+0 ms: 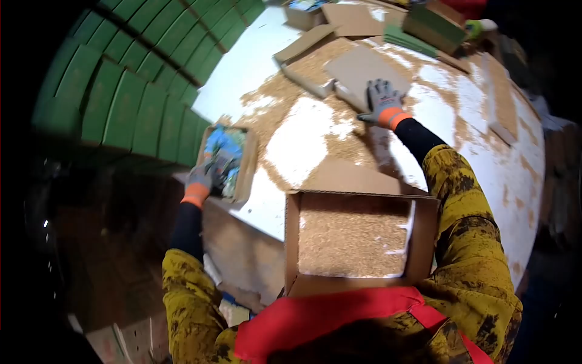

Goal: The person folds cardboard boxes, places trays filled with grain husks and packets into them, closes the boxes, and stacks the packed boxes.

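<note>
My right hand [383,102], in a grey glove with an orange cuff, lies on a flat brown cardboard piece [364,68], fingers spread. My left hand [199,181], gloved alike, reaches into a small cardboard box [245,164] at the table's left edge. That box holds crumpled blue [223,142] and greenish pieces. The left fingers blend with these contents, so their grip is unclear. Close to my body stands a larger open carton [424,236]; a layer of sawdust-like flakes [351,242] shows inside its walls.
Green boxes [136,109] are stacked in rows at the left. Tan flakes litter the white table [297,145]. An open cardboard tray [303,76] lies beyond my right hand, with a green-sided box [433,27] farther back. A long narrow cardboard piece [500,100] lies at the right.
</note>
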Demonstrator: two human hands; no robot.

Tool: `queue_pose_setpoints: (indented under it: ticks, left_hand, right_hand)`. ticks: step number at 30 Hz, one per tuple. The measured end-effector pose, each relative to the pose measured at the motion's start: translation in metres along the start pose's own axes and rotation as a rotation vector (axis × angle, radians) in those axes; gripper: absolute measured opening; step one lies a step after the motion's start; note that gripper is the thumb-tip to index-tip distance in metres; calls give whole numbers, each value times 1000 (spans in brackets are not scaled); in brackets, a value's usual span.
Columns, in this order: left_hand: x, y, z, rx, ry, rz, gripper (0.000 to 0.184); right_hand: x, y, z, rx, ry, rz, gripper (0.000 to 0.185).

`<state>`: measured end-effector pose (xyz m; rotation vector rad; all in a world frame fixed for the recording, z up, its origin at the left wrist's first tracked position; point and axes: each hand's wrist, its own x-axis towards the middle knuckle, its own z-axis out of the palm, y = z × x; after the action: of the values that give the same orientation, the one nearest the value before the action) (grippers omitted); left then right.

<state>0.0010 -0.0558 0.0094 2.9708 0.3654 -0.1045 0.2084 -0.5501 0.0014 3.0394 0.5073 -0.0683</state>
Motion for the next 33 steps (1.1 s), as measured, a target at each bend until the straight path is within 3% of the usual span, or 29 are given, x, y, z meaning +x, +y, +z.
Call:
queue_pose_setpoints:
  ticks: [3,5,8,9,11,13,14,15,17,19,21,23,25,27,30,31,32,33]
  left_hand:
    - [-1,-12,4,-8,61,-123,39]
    - [-7,-4,-10,-171,81,-138,37]
    - [1,-35,3,-510,58,-96,32]
    - [0,-35,0,-595,47,-86,31]
    - [-3,-36,-7,-658,71,-65,31]
    - [-5,-35,-11,-614,130,-32,31]
    - [-17,-3,-32,-646,204,-36,29]
    - [-39,46,-65,-684,269,-28,27]
    - [-82,128,-100,-846,344,190,18]
    - [-129,205,-145,-438,486,954,19]
    - [-160,251,-119,-67,306,1118,26]
    - [-194,245,-91,7,385,1026,32]
    - [-191,220,-84,-398,179,734,46]
    - [-203,206,-73,-1189,133,325,41]
    - [-206,214,-67,-1151,83,338,41]
    - [-199,210,-47,-832,266,669,40]
    - [-193,202,-33,-715,288,734,39]
    - [-190,199,-29,-596,314,789,39]
  right_hand:
    - [38,15,86,-184,117,21,74]
    - [8,7,31,-36,-129,-49,65]
    - [-20,36,23,81,17,-204,58]
    - [-36,39,-17,-52,39,-206,51]
    - [-58,67,-52,118,325,-250,47]
    - [-113,65,-104,543,313,-125,44]
    - [-137,67,-115,673,313,-19,44]
    - [-162,71,-117,729,407,-46,45]
    - [-216,73,-132,560,511,-70,47]
    - [-264,34,-168,597,631,-103,46]
    - [-301,5,-192,360,712,-276,42]
    - [-334,-24,-199,165,624,-374,47]
    - [-363,-46,-193,59,457,-505,47]
    - [-361,-52,-171,51,114,-585,29]
    - [-345,-48,-119,67,-235,-536,21]
    - [-339,-58,-137,30,-358,-481,22]
    - [-336,-64,-162,119,-569,-398,28]
    - [-337,-61,-172,291,-518,-358,30]
